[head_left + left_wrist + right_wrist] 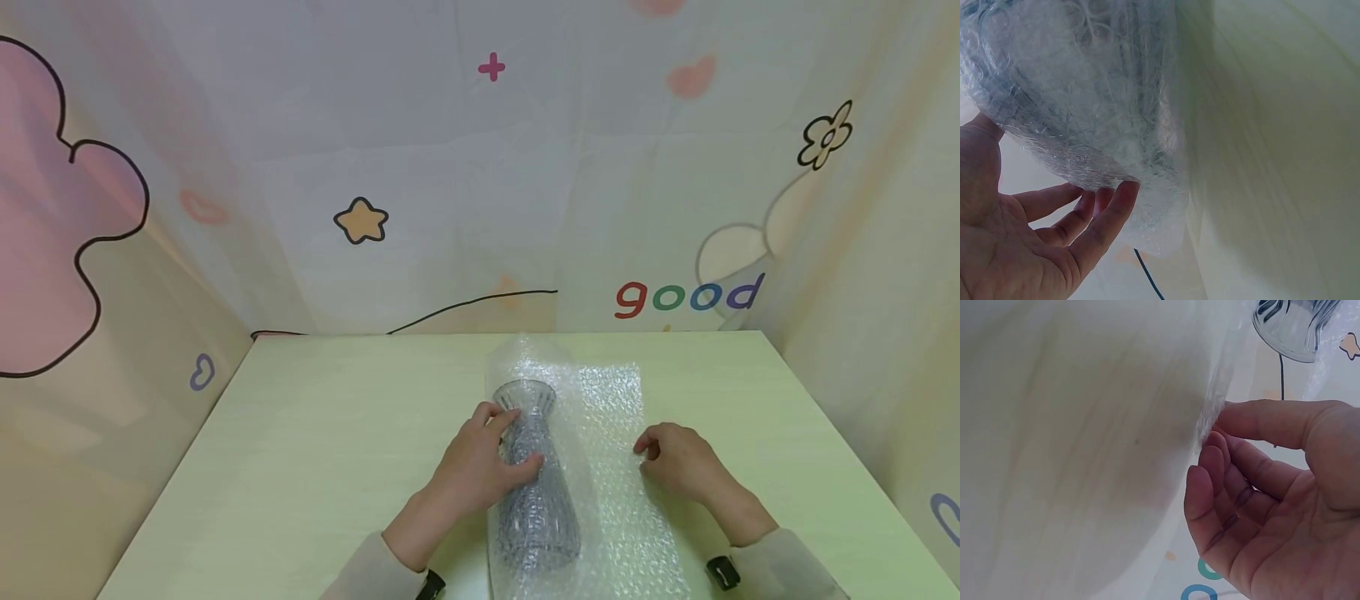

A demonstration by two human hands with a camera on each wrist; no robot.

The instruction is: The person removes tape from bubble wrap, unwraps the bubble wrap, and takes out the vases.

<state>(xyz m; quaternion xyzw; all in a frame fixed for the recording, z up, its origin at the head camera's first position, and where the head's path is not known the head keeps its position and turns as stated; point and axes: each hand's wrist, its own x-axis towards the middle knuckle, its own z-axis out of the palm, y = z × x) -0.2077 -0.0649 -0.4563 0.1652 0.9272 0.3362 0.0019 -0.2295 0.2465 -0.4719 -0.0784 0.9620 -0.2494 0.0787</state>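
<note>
A clear ribbed glass vase (538, 508) lies on the table with its flared mouth away from me, partly covered by a layer of bubble wrap (626, 492). My left hand (474, 462) holds the wrapped vase from its left side, thumb across the top and fingers around the neck. In the left wrist view, crinkled bubble wrap (1085, 94) hides most of the glass above those fingers. At the sheet's right edge, my right hand (682, 462) pinches the wrap between thumb and fingertips. The vase's open rim (1294, 356) shows beyond this hand in the right wrist view.
The pale wood-grain table (322, 442) extends to both sides of the wrap. Behind it hangs a printed curtain (450, 183) with a star, hearts and the word "good". More curtain closes in the left and right sides.
</note>
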